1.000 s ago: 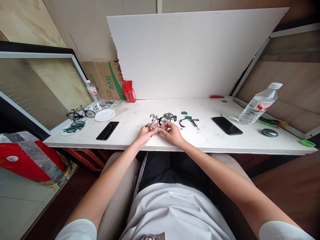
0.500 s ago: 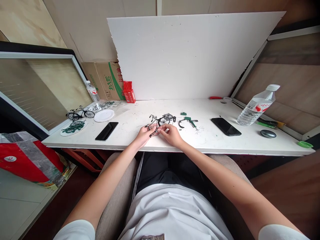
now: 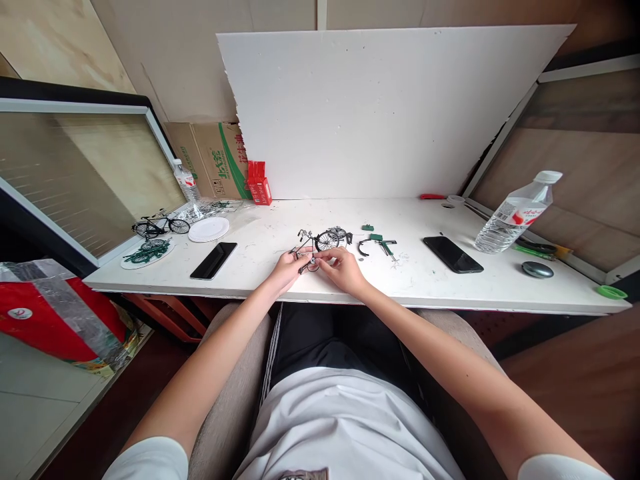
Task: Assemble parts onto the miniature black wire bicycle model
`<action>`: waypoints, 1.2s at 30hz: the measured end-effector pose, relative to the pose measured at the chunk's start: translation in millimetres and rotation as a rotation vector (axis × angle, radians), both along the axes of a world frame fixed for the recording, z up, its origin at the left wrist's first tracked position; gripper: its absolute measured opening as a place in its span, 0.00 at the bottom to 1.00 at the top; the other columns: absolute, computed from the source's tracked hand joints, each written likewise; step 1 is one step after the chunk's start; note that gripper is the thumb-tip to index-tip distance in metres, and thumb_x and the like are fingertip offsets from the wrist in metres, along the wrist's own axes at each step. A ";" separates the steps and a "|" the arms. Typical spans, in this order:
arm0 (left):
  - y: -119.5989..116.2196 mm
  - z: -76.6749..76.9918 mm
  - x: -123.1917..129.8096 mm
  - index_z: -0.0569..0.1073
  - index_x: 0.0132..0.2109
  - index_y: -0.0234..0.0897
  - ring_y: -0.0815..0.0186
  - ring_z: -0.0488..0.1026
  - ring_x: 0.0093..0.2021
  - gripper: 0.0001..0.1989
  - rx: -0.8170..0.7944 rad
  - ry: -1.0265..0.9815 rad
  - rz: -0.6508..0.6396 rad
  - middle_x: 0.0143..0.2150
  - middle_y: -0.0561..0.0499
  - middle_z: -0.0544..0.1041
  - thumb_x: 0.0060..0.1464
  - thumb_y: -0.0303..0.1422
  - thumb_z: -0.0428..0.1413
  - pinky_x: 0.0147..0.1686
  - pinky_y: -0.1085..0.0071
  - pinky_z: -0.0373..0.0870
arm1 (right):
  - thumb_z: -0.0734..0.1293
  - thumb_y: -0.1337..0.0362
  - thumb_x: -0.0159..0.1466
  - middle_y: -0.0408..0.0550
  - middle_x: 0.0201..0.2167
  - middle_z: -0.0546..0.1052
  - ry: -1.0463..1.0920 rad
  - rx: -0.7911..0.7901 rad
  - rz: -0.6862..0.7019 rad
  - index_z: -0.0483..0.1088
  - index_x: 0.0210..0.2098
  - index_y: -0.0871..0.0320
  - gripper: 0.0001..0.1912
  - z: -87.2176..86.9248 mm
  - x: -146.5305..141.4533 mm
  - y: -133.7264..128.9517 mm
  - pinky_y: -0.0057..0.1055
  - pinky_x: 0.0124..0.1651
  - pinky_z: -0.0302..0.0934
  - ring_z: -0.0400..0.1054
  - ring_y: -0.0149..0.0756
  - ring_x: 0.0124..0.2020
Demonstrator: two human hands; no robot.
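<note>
Near the table's front edge, my left hand [image 3: 287, 272] is closed on the dark frame of a small model bicycle [image 3: 306, 250]. My right hand [image 3: 341, 268] pinches at the same model from the right, fingertips close to its lower part; whether a tiny part sits between them I cannot make out. Just beyond the hands lie a black spoked wheel [image 3: 327, 241] and more small wheel parts. Right of these are a curved black piece [image 3: 363, 249] and green plastic parts [image 3: 385, 245].
A finished-looking model bicycle [image 3: 159, 227], a white plate [image 3: 209, 229] and a phone [image 3: 213, 261] lie to the left. On the right are another phone [image 3: 453, 255], a water bottle [image 3: 515, 215] and a grey mouse [image 3: 537, 269]. A white board [image 3: 390, 113] stands behind.
Both hands stay almost in place at the model bicycle, with only slight finger movement. The view has shifted a little; the things on the table have not visibly moved.
</note>
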State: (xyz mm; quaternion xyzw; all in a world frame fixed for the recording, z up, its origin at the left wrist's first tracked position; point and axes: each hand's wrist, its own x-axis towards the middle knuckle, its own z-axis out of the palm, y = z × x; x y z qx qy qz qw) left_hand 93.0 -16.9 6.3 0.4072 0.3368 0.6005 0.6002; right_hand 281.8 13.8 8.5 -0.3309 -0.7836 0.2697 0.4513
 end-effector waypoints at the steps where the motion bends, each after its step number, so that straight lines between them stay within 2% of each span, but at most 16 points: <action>1: 0.0 0.2 -0.2 0.80 0.49 0.30 0.53 0.80 0.54 0.18 -0.004 0.002 0.005 0.47 0.39 0.83 0.53 0.30 0.72 0.62 0.52 0.72 | 0.70 0.57 0.69 0.50 0.43 0.86 -0.001 0.004 0.004 0.84 0.43 0.50 0.10 0.2 0.0 -0.2 0.43 0.47 0.69 0.75 0.48 0.46; 6: 1.2 0.0 -1.4 0.80 0.49 0.30 0.53 0.79 0.55 0.16 -0.030 0.013 0.004 0.48 0.39 0.83 0.54 0.28 0.70 0.59 0.55 0.72 | 0.70 0.58 0.69 0.50 0.40 0.85 -0.025 0.041 0.019 0.85 0.45 0.50 0.11 1.5 -0.1 -1.9 0.43 0.47 0.68 0.74 0.47 0.44; 15: 3.4 -2.9 -2.6 0.80 0.48 0.30 0.58 0.79 0.49 0.15 -0.008 -0.047 -0.007 0.46 0.41 0.82 0.54 0.28 0.70 0.52 0.62 0.73 | 0.72 0.61 0.68 0.49 0.36 0.83 -0.067 0.105 0.019 0.83 0.51 0.52 0.13 -0.5 0.3 -1.3 0.40 0.45 0.68 0.71 0.46 0.44; 26: 5.0 -4.5 -3.2 0.79 0.49 0.31 0.57 0.79 0.49 0.16 0.005 -0.032 -0.013 0.46 0.40 0.82 0.54 0.28 0.70 0.48 0.63 0.72 | 0.69 0.64 0.68 0.48 0.36 0.81 -0.036 0.147 0.008 0.81 0.47 0.54 0.11 3.0 -2.8 -6.3 0.41 0.47 0.66 0.72 0.43 0.41; 30: 1.7 -1.1 -3.5 0.78 0.51 0.31 0.57 0.80 0.48 0.17 0.005 0.013 -0.043 0.46 0.39 0.82 0.56 0.31 0.69 0.46 0.64 0.70 | 0.64 0.66 0.68 0.52 0.43 0.81 0.023 0.238 -0.195 0.76 0.46 0.56 0.11 9.4 7.9 2.1 0.43 0.52 0.66 0.72 0.45 0.45; 32: -0.2 1.0 -3.1 0.78 0.50 0.30 0.57 0.80 0.47 0.17 0.004 0.028 -0.053 0.47 0.38 0.82 0.57 0.32 0.69 0.44 0.65 0.69 | 0.62 0.68 0.67 0.55 0.46 0.81 -0.111 0.291 -0.291 0.75 0.49 0.57 0.14 13.8 22.0 14.0 0.48 0.56 0.64 0.71 0.49 0.49; 34: -1.7 2.6 -2.3 0.78 0.50 0.30 0.56 0.80 0.48 0.17 0.006 0.031 -0.050 0.47 0.38 0.82 0.56 0.32 0.70 0.45 0.64 0.69 | 0.60 0.69 0.68 0.58 0.52 0.80 -0.311 0.303 -0.371 0.75 0.53 0.58 0.18 16.4 38.8 28.7 0.54 0.60 0.62 0.68 0.56 0.58; 36: -2.6 3.6 -1.5 0.78 0.49 0.30 0.55 0.80 0.49 0.17 0.003 0.032 -0.042 0.47 0.39 0.81 0.55 0.32 0.70 0.46 0.63 0.69 | 0.59 0.70 0.68 0.61 0.59 0.78 -0.475 0.289 -0.345 0.70 0.64 0.59 0.26 15.2 53.8 42.3 0.58 0.65 0.58 0.59 0.62 0.69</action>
